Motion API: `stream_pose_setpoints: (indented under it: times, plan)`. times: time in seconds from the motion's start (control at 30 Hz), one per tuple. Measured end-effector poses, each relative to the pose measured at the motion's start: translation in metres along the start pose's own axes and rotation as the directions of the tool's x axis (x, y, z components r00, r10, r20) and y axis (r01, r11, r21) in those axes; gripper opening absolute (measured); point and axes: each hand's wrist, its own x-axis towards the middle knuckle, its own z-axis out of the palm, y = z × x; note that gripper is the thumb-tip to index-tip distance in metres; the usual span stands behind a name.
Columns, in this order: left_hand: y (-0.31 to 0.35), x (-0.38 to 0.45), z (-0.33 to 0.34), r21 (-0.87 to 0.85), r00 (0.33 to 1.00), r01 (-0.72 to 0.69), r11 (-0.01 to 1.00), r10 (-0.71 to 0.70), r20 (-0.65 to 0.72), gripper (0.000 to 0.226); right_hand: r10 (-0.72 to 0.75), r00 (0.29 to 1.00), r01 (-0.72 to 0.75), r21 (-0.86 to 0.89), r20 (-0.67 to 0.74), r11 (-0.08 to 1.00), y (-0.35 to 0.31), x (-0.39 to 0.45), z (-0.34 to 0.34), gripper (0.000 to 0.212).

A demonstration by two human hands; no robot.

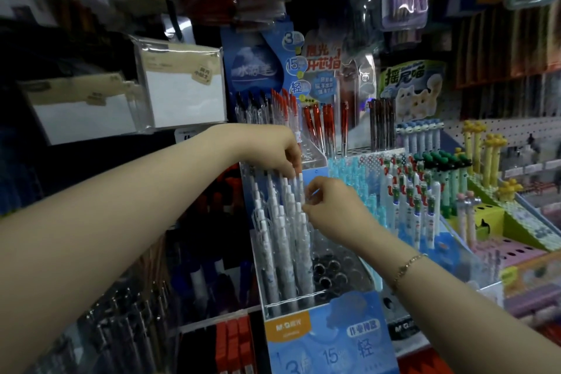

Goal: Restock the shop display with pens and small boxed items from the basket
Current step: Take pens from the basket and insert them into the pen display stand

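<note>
Pinching white pens in the clear rack at six o'clock, your left hand grips the rear tops while your right hand nips one cap; they look light, stiff, slick—hold the barrel, not the cap.

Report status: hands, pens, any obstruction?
Left hand and right hand both pinching white pens in clear rack. Rack's right-hand holes open. Nothing blocking.

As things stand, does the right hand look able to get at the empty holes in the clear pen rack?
Probably yes: the right hand hovers just above the empty holes, nothing between.
</note>
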Motion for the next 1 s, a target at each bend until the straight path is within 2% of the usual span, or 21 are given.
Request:
stream_pose_setpoints:
  times: [0.07, 0.23, 0.33, 0.43, 0.5, 0.6, 0.73, 0.87, 1.0]
  plan:
    - [-0.001, 0.001, 0.002, 0.028, 1.0, -0.009, 1.0, 0.009, -0.005, 0.004, -0.015, 1.0, 0.016, 0.041, -0.014, 0.999, 0.002, -0.001, 0.002, 0.012]
    - [-0.004, 0.002, 0.009, 0.04, 0.998, -0.016, 0.999, 0.018, -0.058, 0.012, -0.053, 0.997, 0.059, 0.107, -0.064, 0.993, 0.002, -0.002, 0.002, 0.007]
    - [-0.003, 0.003, 0.012, 0.065, 0.997, -0.003, 0.998, 0.008, -0.08, 0.014, -0.054, 0.997, 0.06, 0.126, -0.056, 0.99, 0.0, 0.0, 0.0, 0.012]
    - [-0.002, 0.0, 0.007, 0.017, 0.999, -0.021, 1.0, 0.021, -0.033, 0.009, -0.041, 0.998, 0.047, 0.127, -0.052, 0.991, 0.0, 0.002, 0.0, 0.017]
    - [-0.001, -0.003, 0.003, -0.02, 0.999, -0.035, 0.999, 0.036, 0.028, 0.015, -0.033, 0.998, 0.039, 0.142, -0.048, 0.989, 0.001, 0.003, 0.0, 0.017]
    - [0.001, -0.002, -0.001, -0.002, 0.998, -0.034, 0.999, 0.034, 0.06, 0.016, -0.03, 0.999, 0.036, 0.153, -0.043, 0.988, 0.001, 0.003, -0.001, 0.015]
    - [0.001, 0.0, 0.0, 0.043, 0.999, -0.005, 0.999, 0.003, 0.038, 0.006, -0.049, 0.995, 0.063, 0.164, -0.089, 0.985, 0.001, 0.005, -0.003, 0.017]
    - [0.002, 0.002, 0.003, 0.066, 1.0, 0.0, 0.998, -0.001, 0.009, 0.018, -0.043, 0.994, 0.065, 0.219, -0.103, 0.974, 0.003, 0.009, -0.009, 0.025]
    - [0.004, -0.006, 0.008, 0.111, 1.0, -0.006, 0.994, 0.009, -0.026, 0.02, -0.017, 0.999, 0.025, 0.205, -0.038, 0.979, 0.007, 0.007, -0.004, 0.025]
